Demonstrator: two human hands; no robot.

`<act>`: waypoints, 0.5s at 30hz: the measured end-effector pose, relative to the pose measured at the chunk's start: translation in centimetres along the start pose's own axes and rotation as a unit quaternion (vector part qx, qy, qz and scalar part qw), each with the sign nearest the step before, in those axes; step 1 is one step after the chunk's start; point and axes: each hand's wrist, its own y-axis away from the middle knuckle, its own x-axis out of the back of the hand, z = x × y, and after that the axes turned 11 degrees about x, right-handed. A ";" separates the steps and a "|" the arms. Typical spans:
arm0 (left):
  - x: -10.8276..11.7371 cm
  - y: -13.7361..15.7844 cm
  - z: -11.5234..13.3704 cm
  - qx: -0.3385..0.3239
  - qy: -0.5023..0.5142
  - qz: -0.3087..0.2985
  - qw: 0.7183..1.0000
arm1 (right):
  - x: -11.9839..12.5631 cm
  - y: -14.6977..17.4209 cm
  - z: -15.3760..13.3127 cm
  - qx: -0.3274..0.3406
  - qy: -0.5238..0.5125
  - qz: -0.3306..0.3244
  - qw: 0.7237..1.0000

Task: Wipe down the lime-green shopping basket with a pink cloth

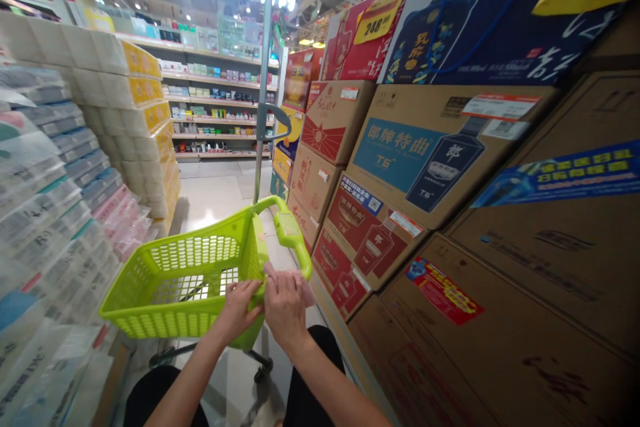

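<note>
Both forearms extend forward from below the cart (175, 320) and converge at its near corner, beside the handle (287, 230). The left hand (239, 307) is palm down at the cart's near rim, fingers bent and thumb directed toward the right hand; it is partly closed, and whether it clamps the rim cannot be determined. The right hand (286, 303) is just beside it, at the near end of the cart's handle, back upward, with fingers curled inward. A thin, pale film (306, 285) shows at these fingers; whether they grip film or handle cannot be determined. The cart is directly ahead of the person, with packs (55, 220) left of it and boxes (390, 153) right.
</note>
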 end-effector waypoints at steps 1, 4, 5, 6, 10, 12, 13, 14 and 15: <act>0.0 0.1 0.1 0.004 0.002 0.002 1.000 | 0.0 -0.4 -0.5 0.018 0.000 -0.034 0.999; 0.4 0.5 0.3 0.001 0.006 -0.003 1.000 | 0.4 -2.5 -0.3 0.004 -0.010 -0.140 0.990; 0.6 0.7 0.2 -0.002 -0.004 -0.005 1.000 | 0.6 -3.4 0.2 -0.013 -0.024 -0.175 0.984; 0.8 1.0 -0.1 0.002 -0.023 -0.003 1.000 | 0.8 -4.3 0.7 -0.030 -0.047 -0.202 0.978; 1.1 1.8 -1.7 0.070 -0.132 0.030 0.988 | 1.2 -7.2 2.0 -0.093 -0.120 -0.154 0.976; 0.9 2.1 -2.4 0.080 -0.154 0.041 0.984 | 0.8 -7.6 1.9 -0.095 -0.113 -0.162 0.976; 0.7 2.2 -2.6 0.075 -0.157 0.046 0.984 | 0.4 -7.5 1.8 -0.086 -0.111 -0.204 0.969; 0.5 2.4 -2.7 0.070 -0.158 0.051 0.984 | 0.0 -7.3 1.6 -0.073 -0.114 -0.258 0.957; 0.3 2.5 -2.7 0.066 -0.157 0.057 0.984 | -0.5 -7.1 1.5 -0.061 -0.122 -0.309 0.941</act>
